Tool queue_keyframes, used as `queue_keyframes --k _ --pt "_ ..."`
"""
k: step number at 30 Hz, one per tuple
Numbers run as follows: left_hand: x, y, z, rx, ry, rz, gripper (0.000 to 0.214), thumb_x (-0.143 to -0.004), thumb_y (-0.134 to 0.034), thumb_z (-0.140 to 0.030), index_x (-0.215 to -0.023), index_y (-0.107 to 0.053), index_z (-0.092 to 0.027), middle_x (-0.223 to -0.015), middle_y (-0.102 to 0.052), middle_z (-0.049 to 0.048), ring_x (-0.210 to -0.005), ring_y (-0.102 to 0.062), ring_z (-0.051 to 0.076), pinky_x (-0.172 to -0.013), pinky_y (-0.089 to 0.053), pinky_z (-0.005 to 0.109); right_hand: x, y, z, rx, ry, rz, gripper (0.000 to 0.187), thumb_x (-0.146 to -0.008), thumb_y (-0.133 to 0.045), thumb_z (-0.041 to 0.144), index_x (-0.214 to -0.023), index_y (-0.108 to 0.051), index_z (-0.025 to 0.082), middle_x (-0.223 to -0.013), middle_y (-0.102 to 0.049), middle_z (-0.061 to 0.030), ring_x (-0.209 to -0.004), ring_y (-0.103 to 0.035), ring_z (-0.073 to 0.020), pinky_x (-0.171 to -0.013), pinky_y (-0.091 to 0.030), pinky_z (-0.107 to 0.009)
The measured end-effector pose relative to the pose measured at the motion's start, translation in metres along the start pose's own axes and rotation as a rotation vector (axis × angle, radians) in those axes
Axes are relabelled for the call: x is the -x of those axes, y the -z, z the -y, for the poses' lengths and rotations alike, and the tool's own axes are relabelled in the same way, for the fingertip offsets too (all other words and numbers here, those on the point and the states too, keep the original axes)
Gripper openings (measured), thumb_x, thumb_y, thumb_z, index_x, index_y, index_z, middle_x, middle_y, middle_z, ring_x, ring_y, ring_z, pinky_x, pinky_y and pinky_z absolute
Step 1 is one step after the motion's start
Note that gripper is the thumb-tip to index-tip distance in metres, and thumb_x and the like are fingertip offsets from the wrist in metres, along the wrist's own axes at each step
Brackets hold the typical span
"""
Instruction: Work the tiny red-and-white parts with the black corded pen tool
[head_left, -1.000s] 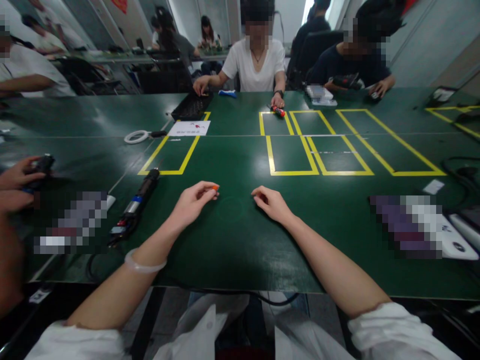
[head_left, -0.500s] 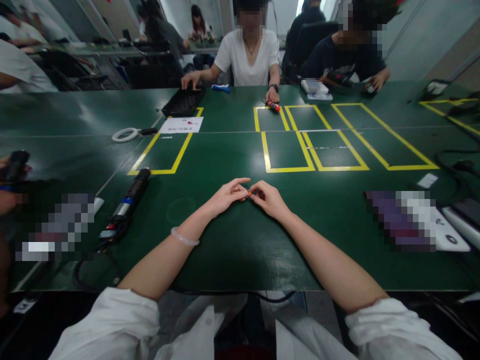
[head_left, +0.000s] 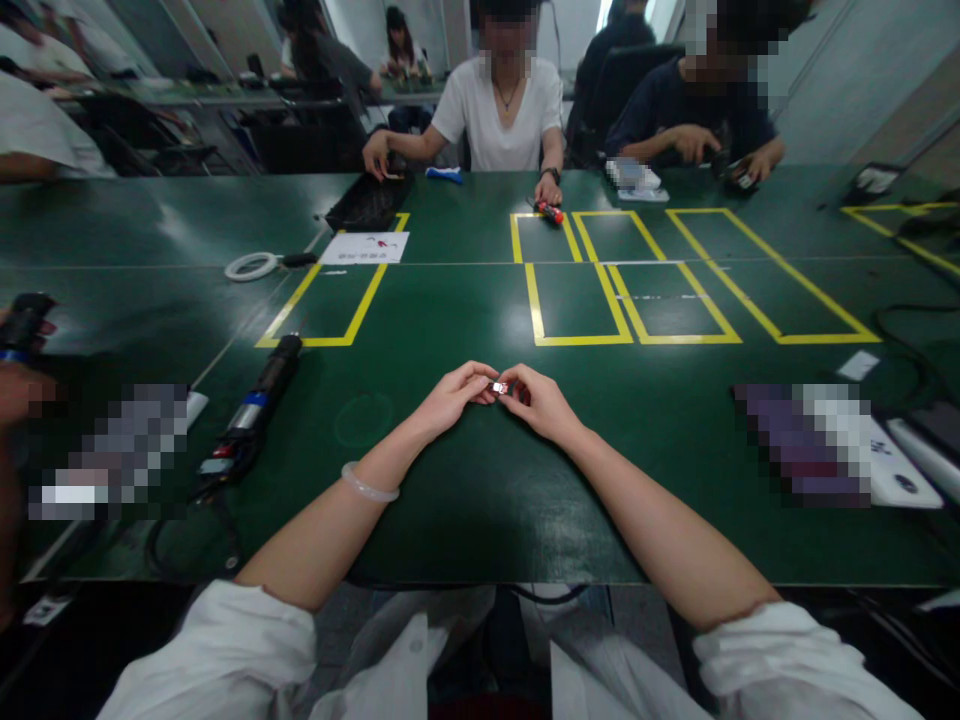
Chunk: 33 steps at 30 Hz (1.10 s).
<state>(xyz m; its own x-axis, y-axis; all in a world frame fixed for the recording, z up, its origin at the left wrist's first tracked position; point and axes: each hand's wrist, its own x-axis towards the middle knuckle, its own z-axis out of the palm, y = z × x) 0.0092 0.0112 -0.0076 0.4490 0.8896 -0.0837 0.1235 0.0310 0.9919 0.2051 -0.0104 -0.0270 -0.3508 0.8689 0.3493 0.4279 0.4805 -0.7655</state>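
Over the green table (head_left: 465, 500) my two hands meet at the centre. My left hand (head_left: 452, 396) and my right hand (head_left: 541, 401) both pinch a small part (head_left: 499, 387) between their fingertips; it shows a silvery glint and a bit of red. The part is too small to name. A pale bangle sits on my left wrist. Both forearms rest low over the table's near edge.
A black electric screwdriver (head_left: 251, 410) with a cable lies to my left. Yellow tape rectangles (head_left: 577, 300) mark the table ahead. A white cable coil (head_left: 250, 265), a paper sheet (head_left: 365, 247) and a black tray (head_left: 365, 203) lie further off. People sit opposite; another person's hand (head_left: 19, 340) holds a tool at far left.
My left hand carried a small orange-red piece rightwards to meet my right hand. Both hands now pinch it together, and a silvery face of it has turned into view.
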Motion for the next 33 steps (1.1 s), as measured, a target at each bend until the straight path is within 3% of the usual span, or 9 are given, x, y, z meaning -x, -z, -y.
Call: queue_keyframes --k 8,14,18,26,33 --pt "0.001 0.0 0.002 -0.021 -0.045 0.043 0.033 -0.076 -0.072 -0.03 -0.101 -0.058 -0.014 -0.097 -0.065 0.0049 -0.085 -0.062 0.014 -0.085 -0.047 0.032 0.0 -0.002 -0.004 0.025 -0.005 -0.025 0.012 -0.086 -0.058 0.021 -0.098 -0.057 0.021 -0.088 -0.061 -0.0005 -0.067 -0.055 -0.0113 -0.063 -0.042 -0.024" --pt "-0.001 0.001 0.003 -0.004 -0.04 0.032 0.033 -0.077 -0.072 -0.037 -0.097 -0.058 -0.014 -0.09 -0.064 0.0038 -0.082 -0.061 0.014 -0.082 -0.048 0.031 0.0 -0.001 0.0 -0.01 -0.003 -0.063 0.016 -0.086 -0.061 0.024 -0.101 -0.059 0.02 -0.09 -0.062 -0.0016 -0.068 -0.055 -0.0116 -0.063 -0.043 -0.025" --pt "-0.002 0.001 0.004 -0.025 -0.031 0.033 0.033 -0.081 -0.067 -0.042 -0.095 -0.059 -0.014 -0.086 -0.064 0.0039 -0.081 -0.061 0.014 -0.082 -0.049 0.032 0.0 -0.001 0.001 -0.119 -0.059 -0.062 0.016 -0.088 -0.06 0.031 -0.099 -0.06 0.019 -0.08 -0.062 -0.0003 -0.063 -0.053 -0.011 -0.061 -0.044 -0.024" --pt "0.002 -0.003 0.001 -0.081 -0.11 0.038 0.033 -0.08 -0.07 -0.035 -0.103 -0.058 -0.015 -0.092 -0.065 0.0046 -0.085 -0.063 0.015 -0.082 -0.048 0.031 -0.002 -0.005 -0.011 -0.372 -0.187 -0.038 0.023 -0.09 -0.057 0.041 -0.091 -0.059 0.019 -0.075 -0.065 -0.0009 -0.066 -0.06 -0.0127 -0.063 -0.048 -0.026" --pt "-0.001 -0.001 0.006 -0.051 -0.09 0.013 0.033 -0.082 -0.067 -0.04 -0.1 -0.058 -0.014 -0.089 -0.065 0.0045 -0.08 -0.062 0.014 -0.078 -0.049 0.031 -0.002 -0.005 -0.005 -0.346 -0.14 -0.037 0.026 -0.085 -0.064 0.039 -0.1 -0.056 0.02 -0.083 -0.065 -0.0006 -0.063 -0.055 -0.0104 -0.058 -0.044 -0.023"
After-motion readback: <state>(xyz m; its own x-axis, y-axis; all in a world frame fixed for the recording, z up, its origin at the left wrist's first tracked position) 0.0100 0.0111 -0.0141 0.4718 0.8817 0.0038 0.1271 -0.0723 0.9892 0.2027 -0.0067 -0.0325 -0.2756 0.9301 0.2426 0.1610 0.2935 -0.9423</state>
